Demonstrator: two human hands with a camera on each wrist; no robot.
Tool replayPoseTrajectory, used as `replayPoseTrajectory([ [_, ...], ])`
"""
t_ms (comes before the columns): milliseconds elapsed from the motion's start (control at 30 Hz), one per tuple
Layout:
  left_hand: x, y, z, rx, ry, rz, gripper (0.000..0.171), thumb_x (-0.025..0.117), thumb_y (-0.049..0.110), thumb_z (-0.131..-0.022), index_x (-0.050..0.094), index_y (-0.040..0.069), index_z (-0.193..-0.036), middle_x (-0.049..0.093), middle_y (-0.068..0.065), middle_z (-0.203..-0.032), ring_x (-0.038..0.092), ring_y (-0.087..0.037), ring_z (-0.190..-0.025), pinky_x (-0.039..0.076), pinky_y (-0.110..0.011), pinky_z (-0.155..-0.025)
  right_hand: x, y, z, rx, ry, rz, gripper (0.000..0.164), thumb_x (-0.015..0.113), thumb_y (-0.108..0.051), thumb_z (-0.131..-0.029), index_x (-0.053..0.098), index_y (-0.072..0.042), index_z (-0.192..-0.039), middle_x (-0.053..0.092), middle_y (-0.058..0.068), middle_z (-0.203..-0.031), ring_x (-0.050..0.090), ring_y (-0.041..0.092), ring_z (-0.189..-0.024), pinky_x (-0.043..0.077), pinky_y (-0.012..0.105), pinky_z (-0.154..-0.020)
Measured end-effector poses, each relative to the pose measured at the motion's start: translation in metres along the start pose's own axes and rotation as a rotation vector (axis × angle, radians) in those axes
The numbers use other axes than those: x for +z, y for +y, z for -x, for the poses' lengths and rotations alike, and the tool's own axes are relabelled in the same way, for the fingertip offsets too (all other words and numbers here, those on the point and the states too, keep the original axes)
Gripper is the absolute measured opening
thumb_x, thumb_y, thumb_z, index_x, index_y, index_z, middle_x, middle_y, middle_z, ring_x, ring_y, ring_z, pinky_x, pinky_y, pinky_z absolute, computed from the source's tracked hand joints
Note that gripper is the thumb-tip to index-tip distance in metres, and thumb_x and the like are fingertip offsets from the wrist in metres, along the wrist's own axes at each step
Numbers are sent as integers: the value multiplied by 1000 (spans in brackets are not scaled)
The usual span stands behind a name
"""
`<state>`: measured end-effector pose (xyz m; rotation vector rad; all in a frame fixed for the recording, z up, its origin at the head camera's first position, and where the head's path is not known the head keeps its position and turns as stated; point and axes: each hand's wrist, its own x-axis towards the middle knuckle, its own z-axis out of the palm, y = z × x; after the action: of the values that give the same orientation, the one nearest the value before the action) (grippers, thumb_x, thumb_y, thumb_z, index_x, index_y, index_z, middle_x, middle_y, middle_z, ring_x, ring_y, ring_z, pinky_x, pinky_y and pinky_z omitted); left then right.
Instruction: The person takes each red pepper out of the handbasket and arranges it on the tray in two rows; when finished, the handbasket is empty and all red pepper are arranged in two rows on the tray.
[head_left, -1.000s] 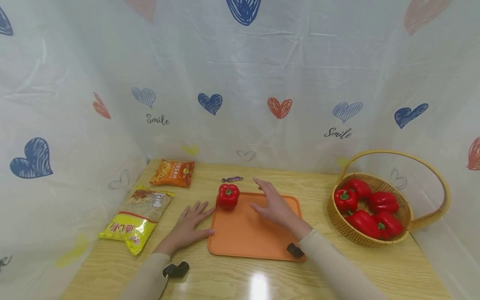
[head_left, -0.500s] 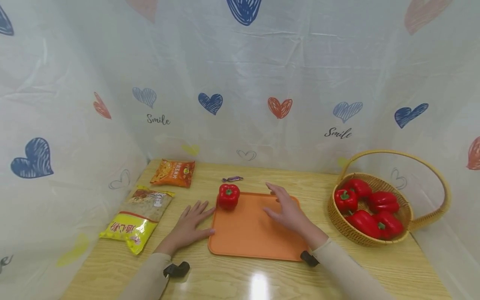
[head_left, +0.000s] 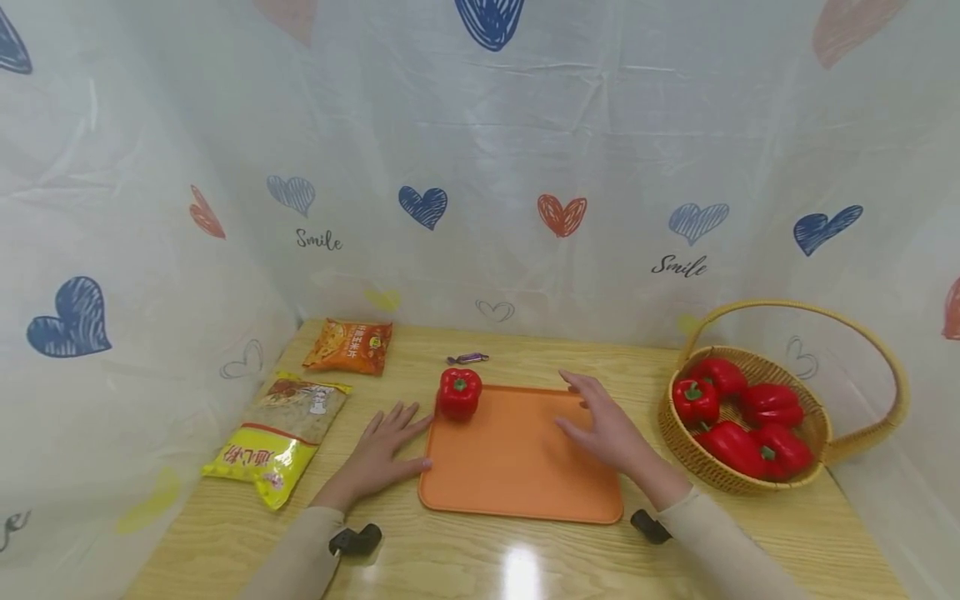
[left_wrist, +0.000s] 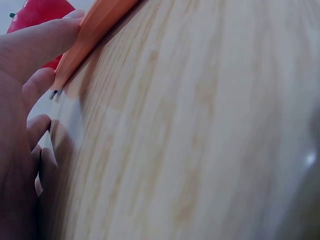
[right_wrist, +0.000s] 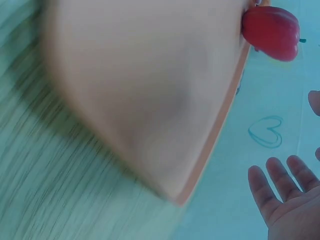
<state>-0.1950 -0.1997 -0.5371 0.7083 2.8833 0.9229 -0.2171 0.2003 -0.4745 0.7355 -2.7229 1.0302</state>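
An orange tray (head_left: 517,467) lies on the wooden table, with one red bell pepper (head_left: 459,393) on its far left corner. My left hand (head_left: 384,454) rests with fingers spread at the tray's left edge. In the left wrist view, the thumb (left_wrist: 47,37) touches the tray's rim (left_wrist: 97,32). My right hand (head_left: 606,429) is over the tray's right side, fingers loosely extended and holding nothing. The right wrist view shows its fingers (right_wrist: 285,182) apart from the pepper (right_wrist: 272,32).
A wicker basket (head_left: 693,462) with a tall handle stands at the right, holding several red bell peppers (head_left: 731,446). On the left lie a yellow pasta bag (head_left: 281,433) and an orange snack packet (head_left: 348,346). A small purple-wrapped candy (head_left: 468,358) sits behind the tray.
My right hand has moved rightward across the tray, away from the pepper and toward the basket. The left hand and the pepper have stayed in place.
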Motion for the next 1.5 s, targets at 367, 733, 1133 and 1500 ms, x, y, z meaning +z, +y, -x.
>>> replayPoseTrajectory([
  [367, 0, 1, 0, -2, -1, -8, 77, 68, 56, -91, 46, 20, -155, 29, -14, -165, 14, -40, -154, 2, -61, -123, -22, 15, 16, -34, 52, 37, 76, 80, -12, -89, 40, -9, -154, 48, 18, -144, 55, 37, -122, 54, 56, -95],
  [733, 0, 2, 0, -2, 0, 1, 76, 69, 54, -91, 46, 20, -155, 30, -14, -165, 14, -40, -154, 2, -60, -123, -56, 23, 30, 52, 63, 115, 75, 79, -12, -90, 40, -8, -153, 49, 20, -141, 56, 40, -121, 53, 60, -95],
  [1133, 0, 1, 1, -7, 3, 9, 77, 69, 54, -90, 46, 20, -155, 29, -14, -165, 13, -40, -155, 1, -60, -123, -95, 39, 47, 148, 76, 171, 72, 76, -23, -93, 39, -11, -155, 47, 19, -142, 54, 40, -121, 51, 64, -95],
  [1500, 1, 1, 0, -14, -5, 9, 77, 69, 56, -90, 45, 21, -155, 29, -13, -165, 12, -39, -155, 0, -59, -123, -125, 56, 58, 211, 87, 240, 75, 77, -24, -92, 39, -6, -154, 44, 23, -144, 53, 46, -121, 49, 66, -94],
])
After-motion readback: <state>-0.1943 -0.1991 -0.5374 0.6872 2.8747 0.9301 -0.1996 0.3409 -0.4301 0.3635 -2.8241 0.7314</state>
